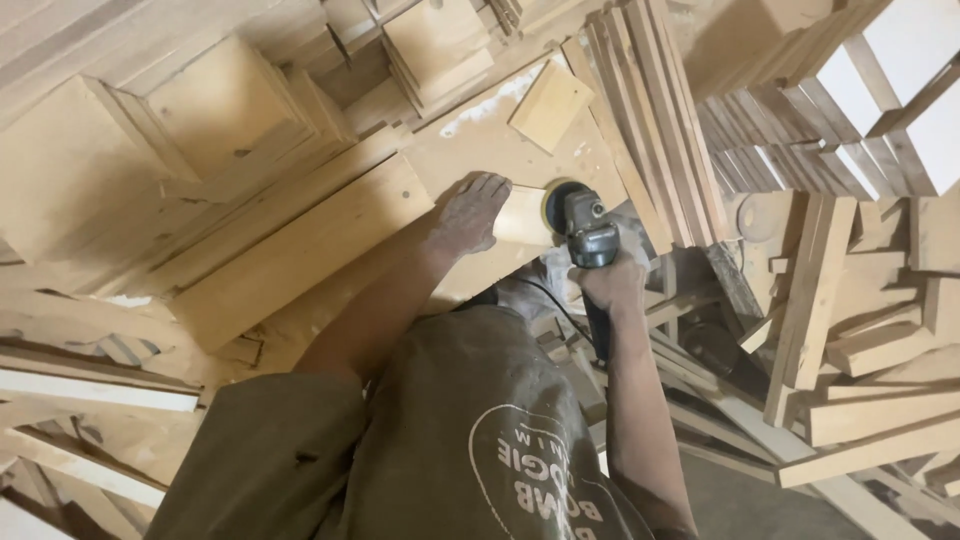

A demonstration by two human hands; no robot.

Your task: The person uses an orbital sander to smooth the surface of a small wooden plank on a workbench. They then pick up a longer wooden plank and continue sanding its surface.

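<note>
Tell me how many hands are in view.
2: the left hand presses a small wooden piece on the bench; the right hand grips a power sander beside it.

Olive short-sleeved shirt (450, 430) with white round print.

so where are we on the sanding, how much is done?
In hand: left hand presses a small wood block flat on the workbench; right hand holds the angle grinder, its disc at the block's right edge. Done: cannot tell, since no sanded pieces can be told apart. Left: possibly the square offcut and stacked slats nearby.
</note>
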